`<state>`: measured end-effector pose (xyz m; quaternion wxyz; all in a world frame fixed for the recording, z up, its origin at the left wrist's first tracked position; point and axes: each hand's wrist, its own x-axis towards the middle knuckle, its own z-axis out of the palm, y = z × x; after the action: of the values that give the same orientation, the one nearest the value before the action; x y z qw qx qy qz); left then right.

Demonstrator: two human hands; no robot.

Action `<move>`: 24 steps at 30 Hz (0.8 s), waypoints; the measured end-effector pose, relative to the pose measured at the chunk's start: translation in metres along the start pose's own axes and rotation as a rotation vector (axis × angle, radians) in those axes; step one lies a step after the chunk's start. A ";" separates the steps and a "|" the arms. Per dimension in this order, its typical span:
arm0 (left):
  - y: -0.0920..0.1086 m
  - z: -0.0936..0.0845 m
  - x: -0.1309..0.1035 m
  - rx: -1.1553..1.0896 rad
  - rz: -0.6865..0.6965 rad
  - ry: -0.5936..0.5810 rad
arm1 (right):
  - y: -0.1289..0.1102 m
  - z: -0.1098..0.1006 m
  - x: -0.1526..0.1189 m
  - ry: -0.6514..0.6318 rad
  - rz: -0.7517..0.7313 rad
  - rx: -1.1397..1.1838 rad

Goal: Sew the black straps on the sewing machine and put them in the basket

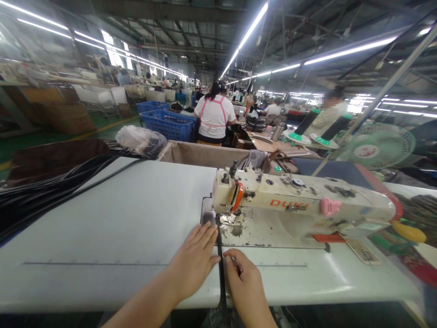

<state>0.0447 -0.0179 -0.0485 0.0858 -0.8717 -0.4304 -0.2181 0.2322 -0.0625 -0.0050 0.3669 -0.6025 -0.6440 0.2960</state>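
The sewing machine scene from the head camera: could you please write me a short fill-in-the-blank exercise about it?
1. The left hand lies flat on the ____ table.
2. The dark strap runs between the two hands toward the ____ of the sewing machine.
3. The lettering on the sewing machine is coloured ____.
4. The right hand pinches a small tool to the ____ of the strap.

Missing words: white; needle; orange; right
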 end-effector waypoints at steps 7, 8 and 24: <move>-0.001 0.000 0.001 -0.039 -0.019 -0.006 | 0.001 -0.001 0.004 0.016 0.021 0.027; -0.001 0.000 0.001 -0.042 -0.020 -0.009 | 0.001 -0.001 0.004 0.017 0.025 0.028; 0.002 -0.008 0.002 -0.108 -0.048 -0.020 | 0.009 -0.001 0.002 0.000 0.046 0.021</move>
<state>0.0447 -0.0205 -0.0404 0.0292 -0.8667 -0.4395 -0.2344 0.2379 -0.0593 -0.0112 0.3665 -0.6133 -0.6267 0.3111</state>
